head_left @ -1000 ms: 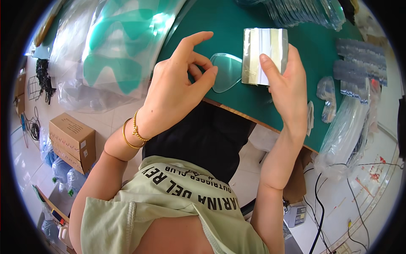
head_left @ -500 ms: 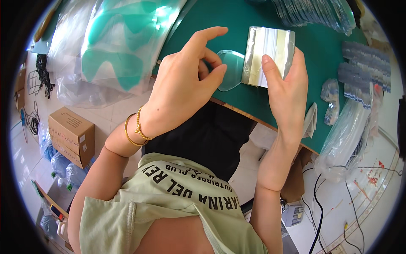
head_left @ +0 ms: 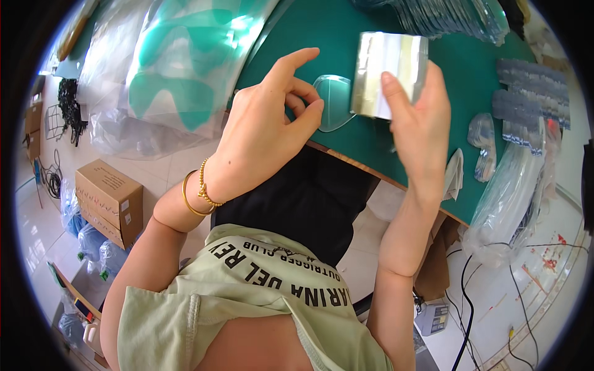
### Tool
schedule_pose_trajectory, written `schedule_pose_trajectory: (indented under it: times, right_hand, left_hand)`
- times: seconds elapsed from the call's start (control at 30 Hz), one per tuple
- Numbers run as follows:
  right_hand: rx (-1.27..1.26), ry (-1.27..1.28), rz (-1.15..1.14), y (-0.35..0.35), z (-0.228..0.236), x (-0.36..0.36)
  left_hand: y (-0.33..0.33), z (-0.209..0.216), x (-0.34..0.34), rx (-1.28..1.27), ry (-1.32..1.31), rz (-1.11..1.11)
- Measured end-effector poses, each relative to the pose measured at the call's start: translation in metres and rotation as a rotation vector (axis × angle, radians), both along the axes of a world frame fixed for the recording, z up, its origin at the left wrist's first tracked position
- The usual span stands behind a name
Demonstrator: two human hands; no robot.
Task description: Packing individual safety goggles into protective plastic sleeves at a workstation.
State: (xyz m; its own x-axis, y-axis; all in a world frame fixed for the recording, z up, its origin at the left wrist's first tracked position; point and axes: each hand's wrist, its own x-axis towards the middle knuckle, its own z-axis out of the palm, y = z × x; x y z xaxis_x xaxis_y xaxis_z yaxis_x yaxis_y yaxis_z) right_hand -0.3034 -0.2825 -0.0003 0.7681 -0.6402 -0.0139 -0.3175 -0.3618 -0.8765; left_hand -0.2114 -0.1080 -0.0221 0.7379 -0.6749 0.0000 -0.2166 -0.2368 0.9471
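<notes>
Block [head_left: 387, 71], silvery with pale yellow and white bands, is held up over the table [head_left: 322, 25], above its near middle part. The right hand [head_left: 421, 117] grips it by its right side, thumb laid flat across the front and the other fingers behind.

The left hand [head_left: 278, 105] is also over the table, toward its near left part, with the index finger raised and bent. Its thumb and another fingertip come together at the edge of a clear pane [head_left: 337, 105], rounded and thin; whether they pinch the pane, I cannot tell. The pane's right edge reaches close to the block, and I cannot tell if they touch.

At the table's far edge is a row of clear pieces [head_left: 445, 18]. On its right part are grey-blue stacks [head_left: 532, 93] and, nearer, some curved pieces [head_left: 482, 145]. A plastic bag [head_left: 504, 204] hangs over its right edge, and a white cloth [head_left: 455, 176] shows at its near right edge.

Along the table's left side, plastic wrapping [head_left: 111, 80] covers green goggle shapes [head_left: 176, 99]. On the floor left of the table is a carton [head_left: 108, 201]; cables [head_left: 467, 297] trail below its right side.
</notes>
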Motion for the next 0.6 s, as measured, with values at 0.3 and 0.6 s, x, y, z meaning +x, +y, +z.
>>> schedule_pose_trajectory:
  times: [0.3,0.6]
  right_hand:
    - [-0.182,0.112,0.154,0.021,-0.008,0.003]
    - [0.046,-0.036,-0.165,-0.022,0.005,-0.037]
  left_hand:
    - [0.008,0.001,0.003,0.005,-0.024,-0.062]
    - [0.043,0.051,0.036,0.147,-0.28,-0.276]
